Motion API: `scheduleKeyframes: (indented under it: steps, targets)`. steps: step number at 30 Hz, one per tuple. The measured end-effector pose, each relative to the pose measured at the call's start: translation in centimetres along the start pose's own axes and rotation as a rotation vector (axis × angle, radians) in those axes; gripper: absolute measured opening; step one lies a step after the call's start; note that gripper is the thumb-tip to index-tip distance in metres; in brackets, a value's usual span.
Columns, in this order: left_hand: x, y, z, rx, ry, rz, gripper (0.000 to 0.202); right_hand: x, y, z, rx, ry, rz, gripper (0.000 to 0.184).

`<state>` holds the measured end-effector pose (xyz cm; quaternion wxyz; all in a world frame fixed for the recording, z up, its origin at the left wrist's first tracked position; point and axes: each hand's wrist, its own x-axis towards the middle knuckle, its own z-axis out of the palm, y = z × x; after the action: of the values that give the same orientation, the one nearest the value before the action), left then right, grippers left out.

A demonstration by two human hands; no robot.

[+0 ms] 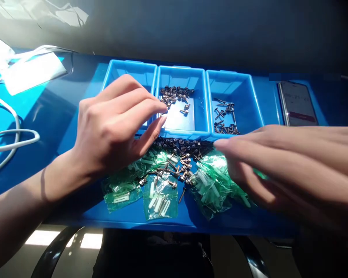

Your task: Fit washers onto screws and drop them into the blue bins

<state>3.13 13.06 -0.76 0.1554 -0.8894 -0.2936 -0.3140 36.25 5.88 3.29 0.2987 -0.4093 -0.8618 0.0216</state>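
My left hand (113, 116) hangs over the near left part of the middle bin (203, 100), its thumb and index fingertips brought close in a pinch. Whatever is between them is too small to make out. Short screws with washer heads (176, 92) lie in that bin. My right hand (281, 162), smeared by motion, reaches in from the right above green-tinted plastic bags (211, 181); its fingers point left and its grip is unclear. In front of the bins, between the hands, lies a loose pile of mixed screws (185, 166).
The right bin (249, 104) holds dark long screws (224, 112); the left bin (130, 69) is partly hidden. A small clear bag (161, 200) with white plugs lies near the table's front edge. A phone (297, 102) is at right, white cables (16, 131) at left.
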Motion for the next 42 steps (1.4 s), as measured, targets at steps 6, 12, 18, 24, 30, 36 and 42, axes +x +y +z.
scheduleKeyframes:
  steps: [6,12,18,24,30,36,42]
  targets:
    - [0.4,0.4,-0.3,-0.020,0.019,0.019,0.023,-2.4,0.8,-1.0,-0.199,-0.200,-0.202,0.061]
    - [0.5,0.6,0.0,-0.024,0.032,0.026,0.021,-0.2,-0.4,0.5,-0.416,-0.220,-0.305,0.052]
    - [0.3,0.1,-0.2,0.008,0.015,0.037,0.016,2.0,-1.2,2.4,-0.465,-0.263,-0.477,0.049]
    - [0.0,0.1,-0.3,-0.004,-0.027,0.047,0.021,1.9,-0.9,2.8,-0.454,-0.269,-0.474,0.047]
    - [0.1,0.1,-0.6,-0.041,-0.093,0.022,0.017,1.1,-0.9,3.5,-0.477,-0.320,-0.389,0.043]
    - [0.0,0.2,-0.7,-0.041,-0.084,0.025,0.017,1.4,-0.9,3.6,-0.429,-0.292,-0.395,0.042]
    - [-0.2,0.3,-1.6,0.008,-0.118,0.002,0.021,1.0,-1.5,3.6,-0.348,-0.193,-0.328,0.030]
